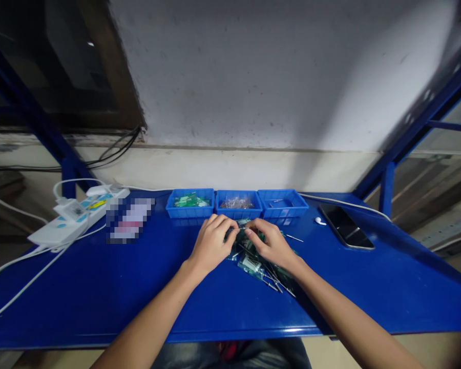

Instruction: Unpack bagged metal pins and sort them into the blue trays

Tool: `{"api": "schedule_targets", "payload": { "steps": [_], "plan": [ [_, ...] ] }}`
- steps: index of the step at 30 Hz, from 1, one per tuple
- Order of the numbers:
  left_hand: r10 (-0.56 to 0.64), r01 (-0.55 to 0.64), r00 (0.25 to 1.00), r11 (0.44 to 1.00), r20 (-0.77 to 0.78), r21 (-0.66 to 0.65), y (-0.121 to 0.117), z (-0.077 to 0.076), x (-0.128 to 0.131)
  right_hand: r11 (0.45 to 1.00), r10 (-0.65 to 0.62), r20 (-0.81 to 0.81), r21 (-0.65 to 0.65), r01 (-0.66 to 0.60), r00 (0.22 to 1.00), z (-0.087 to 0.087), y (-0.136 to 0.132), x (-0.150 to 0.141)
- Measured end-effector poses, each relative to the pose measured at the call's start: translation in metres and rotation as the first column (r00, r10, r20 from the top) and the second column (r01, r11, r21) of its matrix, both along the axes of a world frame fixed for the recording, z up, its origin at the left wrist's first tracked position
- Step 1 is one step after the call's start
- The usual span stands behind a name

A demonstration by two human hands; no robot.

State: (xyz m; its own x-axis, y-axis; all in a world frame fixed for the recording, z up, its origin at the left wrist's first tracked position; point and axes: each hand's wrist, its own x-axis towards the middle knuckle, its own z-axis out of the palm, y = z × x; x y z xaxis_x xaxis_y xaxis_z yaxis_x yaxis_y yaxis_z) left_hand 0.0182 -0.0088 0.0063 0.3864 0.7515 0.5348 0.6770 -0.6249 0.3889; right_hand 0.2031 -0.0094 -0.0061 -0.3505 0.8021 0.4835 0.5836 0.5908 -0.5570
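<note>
My left hand and my right hand meet above the middle of the table, fingertips pinched on opposite ends of a thin metal rod. It lies roughly level between them; its exact kind is too small to make out. Beneath and in front of my hands is a loose pile of clear-and-green plastic packets, partly hidden by my right hand. Several slim metal rods stick out of the pile towards me. One more rod lies just right of my right hand.
Three blue bins stand behind my hands: one with green pieces, one with small clear pieces, one with a few metal rods. A white earbud and a phone lie right; a power strip with cables lies left.
</note>
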Motion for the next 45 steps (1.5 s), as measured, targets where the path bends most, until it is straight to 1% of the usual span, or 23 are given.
{"api": "schedule_targets", "payload": {
  "steps": [4,9,12,16,21,26,30,32,36,41,43,45],
  "plan": [
    [-0.007,0.007,1.000,1.000,-0.006,0.003,0.001,-0.001,0.000,0.998,-0.036,0.057,0.046,0.033,0.998,0.001,-0.001,0.001],
    [-0.024,0.023,1.000,1.000,-0.018,-0.014,0.001,-0.003,0.002,0.994,0.006,0.139,0.111,-0.022,0.990,0.000,-0.003,-0.002],
    [-0.015,0.014,1.000,0.999,-0.025,-0.047,0.001,-0.005,0.003,0.990,0.001,0.181,0.136,-0.026,0.983,-0.001,-0.002,-0.002],
    [-0.013,0.011,1.000,0.997,-0.020,-0.082,0.002,-0.005,0.002,0.985,-0.030,0.233,0.173,-0.011,0.972,-0.001,-0.001,-0.003],
    [-0.065,0.067,0.998,0.991,0.022,-0.112,0.000,-0.004,0.002,0.980,-0.106,0.275,0.193,0.053,0.956,0.000,-0.003,-0.006],
    [-0.100,0.108,0.992,0.990,0.082,-0.087,-0.003,-0.001,0.004,0.973,-0.165,0.248,0.201,0.116,0.955,0.000,-0.003,-0.008],
    [-0.088,0.091,0.995,0.995,0.048,-0.046,-0.003,0.001,0.003,0.972,-0.172,0.242,0.199,0.124,0.955,0.000,-0.004,-0.009],
    [-0.063,0.063,0.998,0.997,0.025,-0.033,-0.001,0.001,0.001,0.980,-0.148,0.238,0.169,0.109,0.960,0.001,-0.005,-0.008],
    [-0.011,0.011,1.000,0.999,0.017,-0.030,0.002,0.001,-0.003,0.991,-0.063,0.164,0.129,0.042,0.984,0.005,-0.005,-0.004],
    [0.000,-0.004,0.999,0.996,-0.043,-0.091,0.002,0.003,-0.003,0.986,-0.034,0.155,0.166,0.008,0.987,0.006,-0.004,-0.002],
    [-0.018,0.007,0.997,0.990,-0.080,-0.139,0.003,0.003,-0.004,0.985,-0.060,0.151,0.169,0.035,0.987,0.006,-0.002,0.001],
    [-0.022,0.000,0.994,0.981,-0.107,-0.196,0.005,0.003,-0.008,0.977,-0.129,0.117,0.185,0.106,0.985,0.007,0.002,0.007]
  ]
}}
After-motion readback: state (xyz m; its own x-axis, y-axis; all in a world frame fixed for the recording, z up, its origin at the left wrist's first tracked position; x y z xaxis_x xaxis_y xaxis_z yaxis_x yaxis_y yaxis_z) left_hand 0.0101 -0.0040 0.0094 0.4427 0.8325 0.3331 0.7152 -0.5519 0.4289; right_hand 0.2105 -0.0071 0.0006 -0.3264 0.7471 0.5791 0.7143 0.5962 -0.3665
